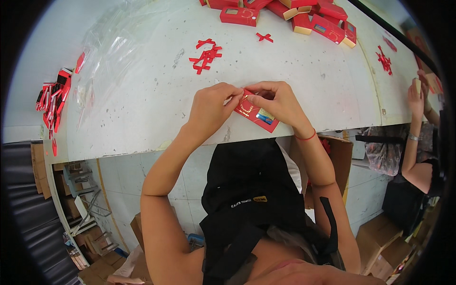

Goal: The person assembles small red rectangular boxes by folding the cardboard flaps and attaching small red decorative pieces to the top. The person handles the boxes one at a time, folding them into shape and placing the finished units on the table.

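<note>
At frame centre, the left hand (210, 105) and right hand (277, 100) both pinch the red box (256, 113), its long axis slanting toward lower right on the counter (142, 85).

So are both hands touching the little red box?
Touching. The head view shows the left hand and right hand pinching the top end of the red box on the table.

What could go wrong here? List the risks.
1. The red box lies at the table edge; a nudge from the left hand or right hand might tip it off.
2. The loose ribbon bows could be swept away by a forearm.
</note>
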The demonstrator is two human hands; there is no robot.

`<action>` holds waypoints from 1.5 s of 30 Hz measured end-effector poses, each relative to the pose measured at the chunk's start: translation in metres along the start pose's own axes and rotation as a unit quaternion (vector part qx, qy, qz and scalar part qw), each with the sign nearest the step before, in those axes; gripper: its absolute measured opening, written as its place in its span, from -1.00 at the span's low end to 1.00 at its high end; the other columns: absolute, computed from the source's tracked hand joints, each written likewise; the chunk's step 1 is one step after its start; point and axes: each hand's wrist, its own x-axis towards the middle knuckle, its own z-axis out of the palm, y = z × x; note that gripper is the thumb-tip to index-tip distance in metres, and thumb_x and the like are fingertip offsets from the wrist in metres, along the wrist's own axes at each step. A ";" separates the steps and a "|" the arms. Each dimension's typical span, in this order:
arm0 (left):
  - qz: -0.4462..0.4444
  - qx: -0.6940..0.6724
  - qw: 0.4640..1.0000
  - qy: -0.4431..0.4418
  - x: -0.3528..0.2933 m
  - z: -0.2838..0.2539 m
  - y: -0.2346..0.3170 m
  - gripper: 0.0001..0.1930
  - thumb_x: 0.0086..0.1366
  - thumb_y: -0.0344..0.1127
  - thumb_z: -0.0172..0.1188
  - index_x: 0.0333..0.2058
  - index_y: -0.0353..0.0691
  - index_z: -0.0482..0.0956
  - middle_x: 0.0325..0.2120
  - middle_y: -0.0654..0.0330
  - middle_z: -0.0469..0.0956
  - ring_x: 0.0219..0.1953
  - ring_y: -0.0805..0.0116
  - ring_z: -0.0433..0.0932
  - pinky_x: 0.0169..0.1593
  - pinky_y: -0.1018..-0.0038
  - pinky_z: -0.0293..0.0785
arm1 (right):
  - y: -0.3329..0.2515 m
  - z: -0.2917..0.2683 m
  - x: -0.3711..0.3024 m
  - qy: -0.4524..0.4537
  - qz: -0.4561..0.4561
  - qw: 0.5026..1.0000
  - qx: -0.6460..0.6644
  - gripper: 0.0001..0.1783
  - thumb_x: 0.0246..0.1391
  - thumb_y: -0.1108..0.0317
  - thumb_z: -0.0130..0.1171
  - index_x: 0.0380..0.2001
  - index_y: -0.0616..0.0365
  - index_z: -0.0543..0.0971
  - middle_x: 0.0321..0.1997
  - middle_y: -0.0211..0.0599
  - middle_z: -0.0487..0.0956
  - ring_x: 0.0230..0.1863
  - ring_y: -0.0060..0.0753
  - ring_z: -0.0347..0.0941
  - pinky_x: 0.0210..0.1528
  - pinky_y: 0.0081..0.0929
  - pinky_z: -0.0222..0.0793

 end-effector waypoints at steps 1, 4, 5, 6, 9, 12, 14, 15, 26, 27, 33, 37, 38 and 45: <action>0.001 0.008 1.000 -0.003 0.000 0.000 0.001 -0.92 0.20 -0.46 0.32 -0.31 -0.27 0.69 -0.39 0.15 0.68 -0.40 0.28 0.67 -0.32 0.48 0.57 | 0.001 0.000 0.000 0.000 -0.002 1.000 -0.001 -0.66 0.03 0.32 0.27 -0.17 0.35 0.68 -0.35 -0.17 0.70 -0.35 -0.50 0.62 -0.23 -0.54 0.53; 0.010 0.033 0.999 -0.014 0.002 -0.001 0.001 -0.92 0.21 -0.46 0.31 -0.31 -0.28 0.68 -0.39 0.14 0.68 -0.39 0.27 0.68 -0.32 0.47 0.57 | 0.001 0.000 -0.001 0.001 -0.003 1.000 0.000 -0.66 0.04 0.31 0.28 -0.17 0.34 0.68 -0.35 -0.17 0.70 -0.35 -0.50 0.62 -0.22 -0.54 0.53; 0.016 0.041 0.999 -0.019 0.003 -0.002 0.000 -0.92 0.21 -0.46 0.32 -0.31 -0.29 0.68 -0.39 0.14 0.67 -0.39 0.28 0.68 -0.32 0.47 0.57 | 0.001 0.000 -0.001 0.002 -0.002 1.000 0.001 -0.66 0.04 0.31 0.28 -0.17 0.34 0.68 -0.35 -0.17 0.70 -0.36 -0.50 0.62 -0.22 -0.53 0.53; 0.022 0.049 0.998 -0.023 0.003 -0.002 -0.001 -0.92 0.21 -0.45 0.32 -0.31 -0.29 0.68 -0.40 0.14 0.67 -0.39 0.28 0.68 -0.32 0.47 0.57 | 0.002 0.000 -0.001 0.004 -0.005 1.000 -0.005 -0.66 0.04 0.31 0.28 -0.17 0.34 0.68 -0.35 -0.16 0.70 -0.36 -0.50 0.61 -0.22 -0.53 0.53; 0.012 0.049 0.998 -0.036 0.005 -0.002 -0.004 -0.92 0.19 -0.46 0.32 -0.32 -0.29 0.68 -0.40 0.14 0.67 -0.40 0.27 0.68 -0.33 0.46 0.57 | 0.005 0.001 0.000 0.005 -0.008 1.000 -0.020 -0.67 0.05 0.30 0.27 -0.17 0.32 0.68 -0.35 -0.16 0.70 -0.36 -0.50 0.61 -0.22 -0.54 0.53; 0.012 0.045 0.998 -0.037 0.007 -0.001 -0.004 -0.93 0.17 -0.47 0.33 -0.34 -0.30 0.68 -0.41 0.16 0.67 -0.41 0.29 0.68 -0.33 0.47 0.57 | 0.004 0.000 0.000 0.005 -0.002 1.000 -0.022 -0.67 0.04 0.29 0.29 -0.18 0.31 0.69 -0.37 -0.16 0.70 -0.37 -0.49 0.60 -0.22 -0.52 0.53; -0.013 -0.001 1.000 -0.019 0.006 0.001 -0.004 -0.92 0.15 -0.48 0.33 -0.35 -0.31 0.68 -0.42 0.17 0.67 -0.41 0.33 0.68 -0.33 0.50 0.56 | 0.003 0.002 -0.001 0.013 0.004 1.000 -0.010 -0.67 0.02 0.27 0.33 -0.22 0.31 0.69 -0.40 -0.16 0.68 -0.36 -0.42 0.60 -0.22 -0.48 0.52; -0.025 -0.024 0.999 -0.009 0.005 0.004 -0.003 -0.92 0.14 -0.48 0.34 -0.36 -0.32 0.68 -0.43 0.17 0.67 -0.41 0.34 0.69 -0.32 0.51 0.56 | 0.003 0.002 -0.002 0.034 -0.045 0.995 -0.081 -0.63 -0.02 0.24 0.37 -0.19 0.29 0.68 -0.37 -0.15 0.67 -0.33 -0.36 0.58 -0.18 -0.43 0.49; -0.158 -0.175 0.971 -0.028 0.007 0.011 -0.012 -0.93 0.15 -0.48 0.31 -0.39 -0.36 0.67 -0.46 0.16 0.68 -0.41 0.44 0.67 -0.29 0.54 0.59 | 0.003 0.010 -0.043 0.077 -0.171 0.938 -0.291 -0.30 -0.20 0.13 0.47 0.08 0.09 0.56 -0.11 -0.24 0.51 -0.05 -0.21 0.38 0.07 -0.27 0.19; -0.171 -0.184 0.967 -0.041 0.008 0.010 -0.013 -0.93 0.16 -0.49 0.30 -0.38 -0.37 0.67 -0.45 0.17 0.69 -0.40 0.46 0.67 -0.28 0.54 0.60 | 0.003 0.009 -0.043 0.074 -0.169 0.942 -0.281 -0.31 -0.20 0.14 0.47 0.08 0.08 0.56 -0.11 -0.24 0.50 -0.05 -0.21 0.38 0.07 -0.27 0.19; -0.161 -0.159 0.973 -0.050 0.009 0.005 -0.011 -0.93 0.18 -0.47 0.30 -0.37 -0.35 0.64 -0.47 0.17 0.68 -0.40 0.45 0.67 -0.27 0.53 0.60 | -0.001 0.006 -0.043 0.046 -0.114 0.956 -0.267 -0.28 -0.21 0.25 0.50 0.13 0.06 0.56 0.01 -0.18 0.48 0.07 -0.12 0.32 0.16 -0.28 0.27; -0.096 -0.107 0.988 -0.050 0.010 0.004 -0.005 -0.89 0.16 -0.42 0.33 -0.41 -0.32 0.60 -0.48 0.14 0.66 -0.42 0.34 0.70 -0.29 0.51 0.59 | -0.004 0.006 -0.041 0.046 -0.117 0.953 -0.276 -0.28 -0.20 0.23 0.49 0.13 0.08 0.55 -0.02 -0.18 0.49 0.04 -0.12 0.34 0.14 -0.27 0.26; -0.109 -0.109 0.987 -0.056 0.012 0.004 -0.005 -0.89 0.17 -0.42 0.33 -0.40 -0.33 0.59 -0.48 0.14 0.66 -0.42 0.35 0.70 -0.30 0.52 0.59 | -0.002 0.007 -0.041 0.056 -0.128 0.950 -0.279 -0.29 -0.19 0.20 0.48 0.12 0.08 0.55 -0.06 -0.19 0.50 0.01 -0.14 0.37 0.12 -0.27 0.23; -0.132 -0.093 0.986 -0.041 0.015 0.007 0.003 -0.90 0.17 -0.42 0.32 -0.40 -0.31 0.58 -0.49 0.16 0.64 -0.45 0.38 0.68 -0.37 0.53 0.55 | -0.005 0.019 -0.048 0.122 -0.163 0.909 -0.363 -0.29 -0.21 0.25 0.50 0.11 0.09 0.54 -0.06 -0.24 0.55 -0.05 -0.19 0.44 0.09 -0.27 0.22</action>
